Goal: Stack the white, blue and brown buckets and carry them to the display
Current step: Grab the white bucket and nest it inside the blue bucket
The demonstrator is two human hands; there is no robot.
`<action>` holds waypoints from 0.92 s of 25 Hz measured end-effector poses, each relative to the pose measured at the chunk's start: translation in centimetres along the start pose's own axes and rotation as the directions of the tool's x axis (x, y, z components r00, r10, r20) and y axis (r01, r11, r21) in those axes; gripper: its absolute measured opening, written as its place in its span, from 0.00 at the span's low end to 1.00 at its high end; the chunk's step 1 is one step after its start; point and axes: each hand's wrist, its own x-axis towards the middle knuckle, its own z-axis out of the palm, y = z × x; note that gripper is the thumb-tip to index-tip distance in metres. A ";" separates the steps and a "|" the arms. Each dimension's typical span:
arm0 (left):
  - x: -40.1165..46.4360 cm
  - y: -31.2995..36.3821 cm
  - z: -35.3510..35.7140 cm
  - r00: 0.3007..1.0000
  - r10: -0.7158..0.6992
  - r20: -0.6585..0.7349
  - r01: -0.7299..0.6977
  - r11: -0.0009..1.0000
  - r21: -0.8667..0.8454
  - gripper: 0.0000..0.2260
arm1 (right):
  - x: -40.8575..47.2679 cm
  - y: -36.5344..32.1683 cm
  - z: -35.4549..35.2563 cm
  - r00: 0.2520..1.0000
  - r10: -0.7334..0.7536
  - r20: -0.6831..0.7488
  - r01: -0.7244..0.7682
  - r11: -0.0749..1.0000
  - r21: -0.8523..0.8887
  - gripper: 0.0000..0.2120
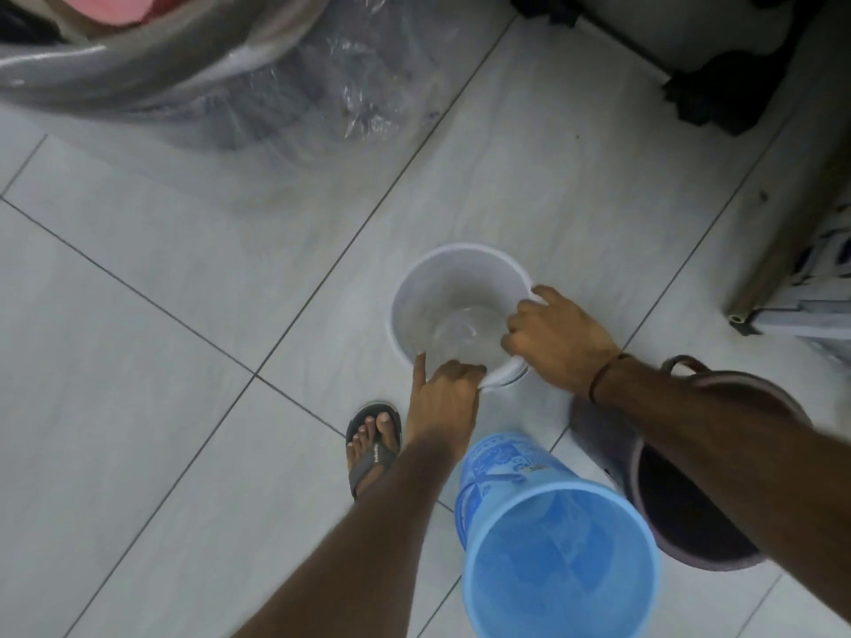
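A white bucket (433, 297) stands upright on the tiled floor in the middle of the view. My left hand (442, 393) grips its near rim, index finger stretched out along the side. My right hand (557, 338) grips the right part of the rim. A blue bucket (552, 559) stands upright closer to me, at the lower right. A brown bucket (681, 513) stands just right of the blue one, partly hidden under my right forearm; its handle (681, 361) sticks up behind.
A plastic-wrapped coil of hose (152, 71) lies at the top left. A black wheeled stand (718, 89) is at the top right, and a wooden shelf edge (792, 241) runs down the right. My sandalled foot (373, 444) rests left of the buckets.
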 end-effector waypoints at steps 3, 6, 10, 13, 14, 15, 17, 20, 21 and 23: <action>-0.7 -1.3 0.9 0.990 0.130 0.052 -0.139 0.952 0.272 0.18 | -1.0 -2.7 3.6 0.994 0.081 -0.074 -0.073 0.992 0.102 0.13; -0.8 -3.4 3.9 0.982 0.142 0.122 -0.181 0.887 0.425 0.19 | -0.3 -6.0 8.4 0.986 0.144 -0.082 -0.130 0.979 0.157 0.13; -1.9 -5.0 5.8 0.966 0.158 0.206 -0.245 0.818 0.521 0.20 | -0.2 -8.8 11.3 0.986 0.164 -0.037 -0.154 0.969 0.192 0.15; -2.8 -5.0 5.4 0.971 0.144 0.191 -0.228 0.793 0.565 0.28 | -0.8 -9.4 11.0 0.974 0.219 -0.057 -0.200 0.951 0.236 0.21; -3.0 -4.6 5.0 0.970 0.154 0.191 -0.237 0.787 0.570 0.29 | -1.2 -9.5 10.6 0.970 0.238 -0.046 -0.218 0.940 0.262 0.23; -3.2 -4.3 4.8 0.968 0.165 0.189 -0.245 0.783 0.571 0.30 | -1.4 -9.4 10.4 0.968 0.248 -0.040 -0.227 0.931 0.285 0.24; -3.3 -3.8 4.7 0.969 0.162 0.189 -0.242 0.787 0.567 0.30 | -1.7 -9.4 10.1 0.968 0.248 -0.043 -0.225 0.930 0.290 0.24; -2.7 -3.6 6.0 0.951 0.128 0.283 -0.271 0.787 0.554 0.25 | -0.8 -9.4 11.3 0.977 0.211 0.006 -0.205 0.941 0.270 0.16; -2.3 -3.7 6.2 0.939 0.119 0.322 -0.293 0.765 0.574 0.22 | -0.4 -9.3 11.8 0.980 0.195 0.038 -0.199 0.946 0.255 0.13; -1.6 -3.8 6.5 0.924 0.129 0.360 -0.343 0.697 0.629 0.16 | 0.1 -8.9 12.8 0.983 0.177 0.046 -0.183 0.954 0.239 0.12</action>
